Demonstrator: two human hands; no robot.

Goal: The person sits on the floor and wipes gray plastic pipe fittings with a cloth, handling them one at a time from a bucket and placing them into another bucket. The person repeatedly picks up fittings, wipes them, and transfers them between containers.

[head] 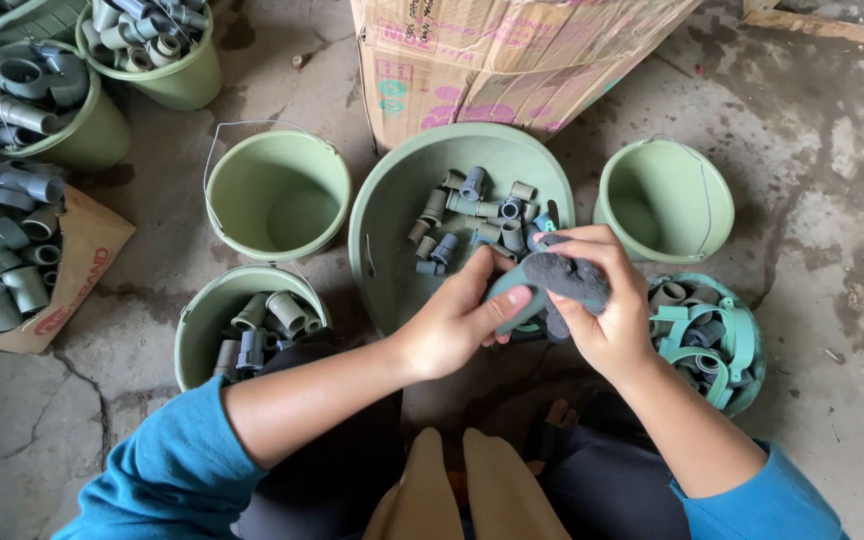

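Both hands grasp one teal pipe fitting (508,290) over the wide basin's (392,200) near rim: left hand (457,320) steadies, right hand (592,300) presses a dark rag (564,275). Hard rubbing could probably twist it free onto the floor.

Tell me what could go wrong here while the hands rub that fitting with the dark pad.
The left hand holds the fitting mostly by its fingertips while the right hand presses the pad on it, so it might slip and drop into the basin. The empty bucket and the bucket of clips sit close to the right arm, so an elbow swing could tip one.
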